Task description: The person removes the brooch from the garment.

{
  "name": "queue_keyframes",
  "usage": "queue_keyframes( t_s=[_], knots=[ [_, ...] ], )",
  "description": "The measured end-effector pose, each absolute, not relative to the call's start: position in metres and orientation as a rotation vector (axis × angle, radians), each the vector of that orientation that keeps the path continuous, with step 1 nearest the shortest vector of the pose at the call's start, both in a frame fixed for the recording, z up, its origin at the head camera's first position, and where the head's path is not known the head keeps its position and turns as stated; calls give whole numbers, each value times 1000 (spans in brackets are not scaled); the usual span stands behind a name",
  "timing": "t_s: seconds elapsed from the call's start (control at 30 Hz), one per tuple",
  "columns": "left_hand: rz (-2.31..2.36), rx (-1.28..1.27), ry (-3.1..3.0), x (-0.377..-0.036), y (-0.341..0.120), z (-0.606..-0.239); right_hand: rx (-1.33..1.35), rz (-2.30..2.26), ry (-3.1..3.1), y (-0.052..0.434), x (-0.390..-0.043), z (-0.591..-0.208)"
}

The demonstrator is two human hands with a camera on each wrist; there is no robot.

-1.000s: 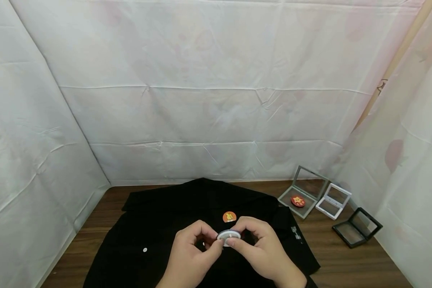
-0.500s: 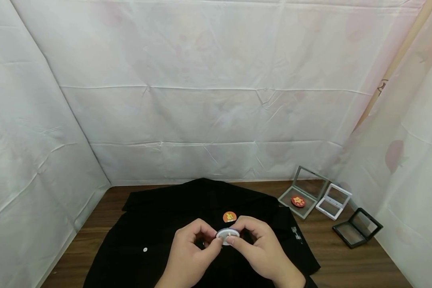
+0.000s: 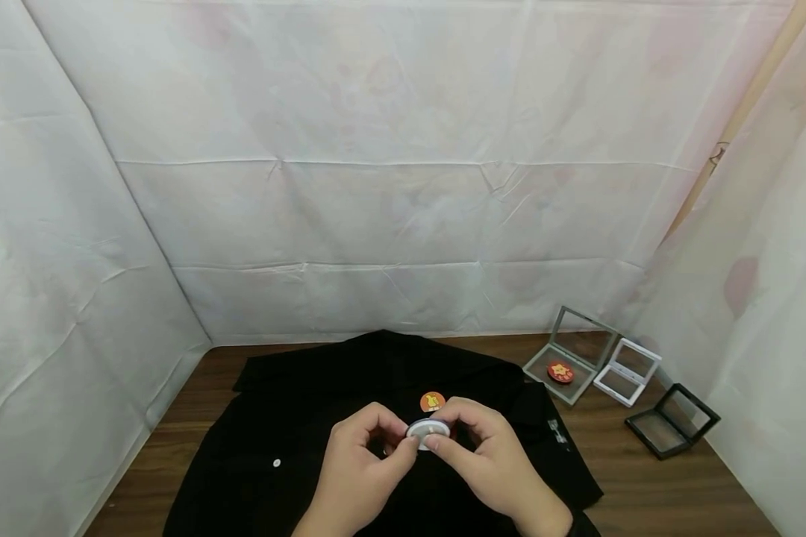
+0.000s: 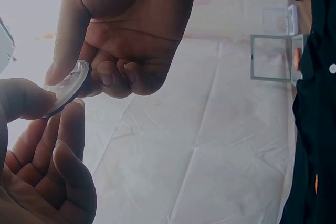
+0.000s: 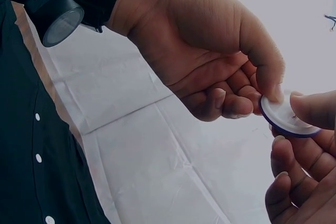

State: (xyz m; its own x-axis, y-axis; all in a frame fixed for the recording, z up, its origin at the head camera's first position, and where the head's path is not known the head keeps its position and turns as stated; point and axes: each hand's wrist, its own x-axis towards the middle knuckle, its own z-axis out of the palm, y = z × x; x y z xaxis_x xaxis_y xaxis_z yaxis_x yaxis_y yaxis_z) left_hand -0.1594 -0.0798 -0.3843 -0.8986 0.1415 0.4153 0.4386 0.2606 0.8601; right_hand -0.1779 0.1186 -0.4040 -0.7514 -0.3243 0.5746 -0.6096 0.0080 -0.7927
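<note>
Badge [image 3: 428, 432] pinched by its rim at lower centre of the head view, white back up, between left hand [image 3: 359, 466] and right hand [image 3: 490, 462]. Fingers [image 3: 403, 446] of both hands curled narrowly round the small disc, thumb and forefinger of each on opposite edges. Held just above the black shirt [image 3: 295, 418], not touching the cloth as far as can be told. Seen edge-on at the left of the left wrist view [image 4: 67, 88], clear of everything but fingertips; seen from the back at the right edge of the right wrist view [image 5: 286, 116], a dark rim under the pale plate. Pin on the back too small to judge, open or closed.

Done, judging by how things lie: orange badge [image 3: 433, 402] already sitting on the shirt, just above the hands. White case [image 3: 627, 372] and black case [image 3: 672, 421] standing open at lower right of the head view with nothing visible inside.

Left, judging the same way: the held badge fastened to nothing yet. Red badge [image 3: 560, 372] lying in the open grey case [image 3: 574, 386], well apart from the hands, untouched. Roughly a third of the way through, then, with one of three badges on the shirt, one in hand and one in its case.

Shirt spread flat on the brown desk [image 3: 645, 485], buttons showing, under a creased white backdrop [image 3: 403, 186].
</note>
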Motion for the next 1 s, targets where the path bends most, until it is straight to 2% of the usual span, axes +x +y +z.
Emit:
queue_keyframes(
  t_s=[0.37,0.53,1.0],
  knots=[
    [-1606,-616,-2222,-164,-82,-386,957,1808,-2133,121,-181,-399],
    [-1499,-732,-2162,-166,-81,-390,948,1805,-2213,132,-180,-396],
    [-1054,-966,-1989,-164,-81,-394,1158,1574,-2528,149,-181,-379]
  ],
)
